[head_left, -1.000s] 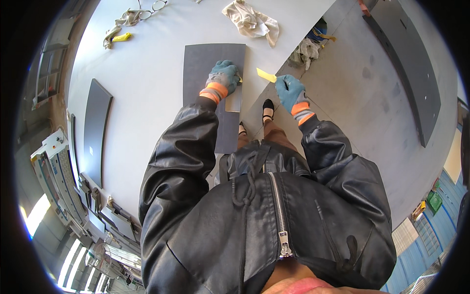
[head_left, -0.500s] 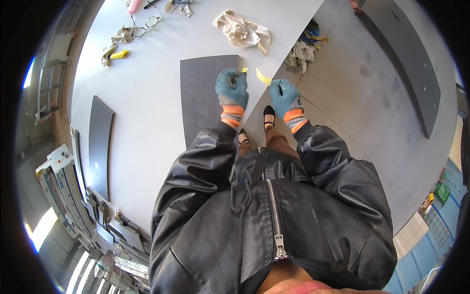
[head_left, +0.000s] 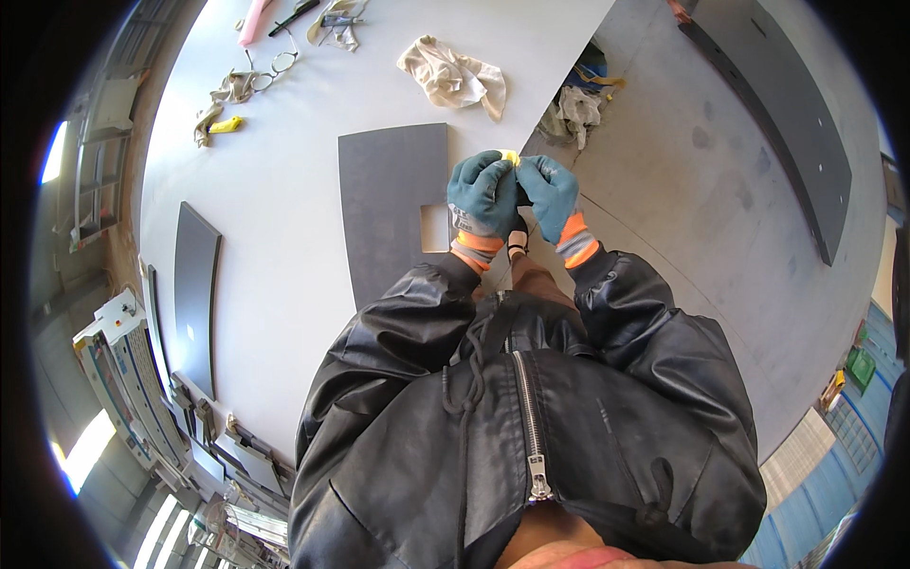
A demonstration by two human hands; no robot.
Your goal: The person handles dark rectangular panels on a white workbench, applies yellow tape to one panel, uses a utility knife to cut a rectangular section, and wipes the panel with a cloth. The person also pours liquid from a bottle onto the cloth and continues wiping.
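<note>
My left hand (head_left: 482, 194) and my right hand (head_left: 552, 192), both in teal gloves with orange cuffs, meet in front of my chest. Together they pinch a small yellow piece (head_left: 511, 156), mostly hidden by the fingers. Just left of my hands lies a dark grey rectangular panel (head_left: 389, 209) with a square notch in its right edge, flat on the white table (head_left: 275, 218). My black jacket fills the lower part of the view.
A crumpled beige rag (head_left: 453, 76) lies beyond the panel. Glasses (head_left: 273, 66), a yellow tool (head_left: 226, 124) and a pink object (head_left: 254, 21) sit at the far left of the table. Another dark panel (head_left: 194, 294) lies left. Long grey boards (head_left: 787, 123) rest on the floor at right.
My left hand lifted off the grey panel and came to my right hand. Both hands now close together on the yellow piece that my right hand held alone.
</note>
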